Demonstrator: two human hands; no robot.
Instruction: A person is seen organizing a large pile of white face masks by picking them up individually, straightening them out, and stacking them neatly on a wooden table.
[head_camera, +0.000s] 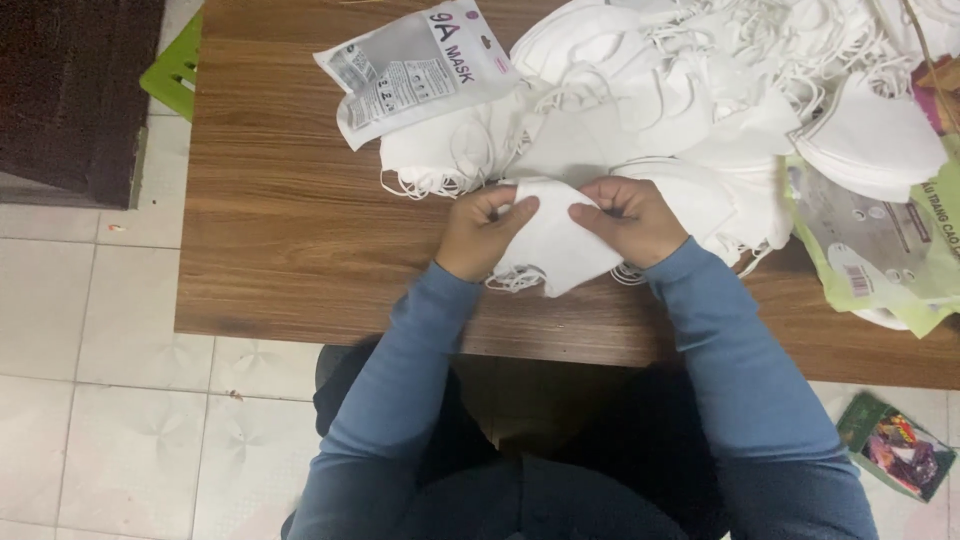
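Observation:
A folded white face mask (552, 240) is held over the front part of a wooden table (290, 220). My left hand (482, 232) grips its left edge with thumb and fingers. My right hand (632, 218) pinches its upper right edge. White ear loops hang below the mask near my left wrist. Behind my hands lies a big heap of white masks (680, 90) with tangled loops.
A grey-and-white mask pouch (415, 68) lies at the table's back left. Green-edged pouches (880, 250) and stacked masks sit at the right. A green plastic stool (175, 70) and a dark mat stand on the tiled floor at left. A small colourful packet (897, 445) lies on the floor at right.

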